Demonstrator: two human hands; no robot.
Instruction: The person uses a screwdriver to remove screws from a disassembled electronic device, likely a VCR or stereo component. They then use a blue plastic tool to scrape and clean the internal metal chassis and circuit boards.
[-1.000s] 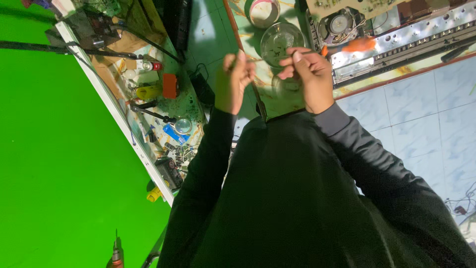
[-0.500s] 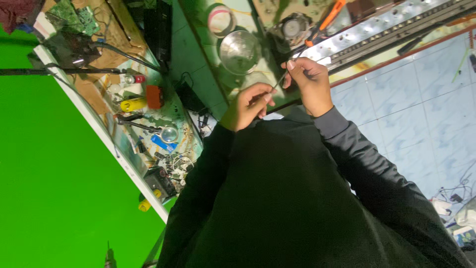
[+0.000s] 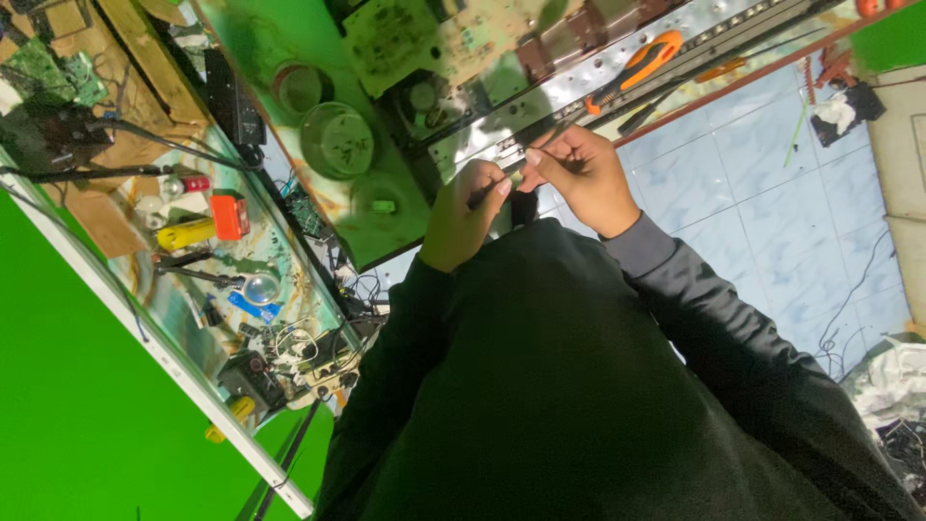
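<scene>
Pinching a thin dark tool (image 3: 485,193) between them, both hands' fingers (image 3: 540,159) hover beyond the green table's edge (image 3: 386,256).

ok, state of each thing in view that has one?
left hand: closed on a thin dark tool
right hand: pinching a small part at the tool's tip
round dish: upright, dark specks inside
tape roll: lying flat on the bench
circuit board: bare, lying flat
orange-handled tool: lying on the metal panel, untouched
magnifier: lying on the side shelf
</scene>
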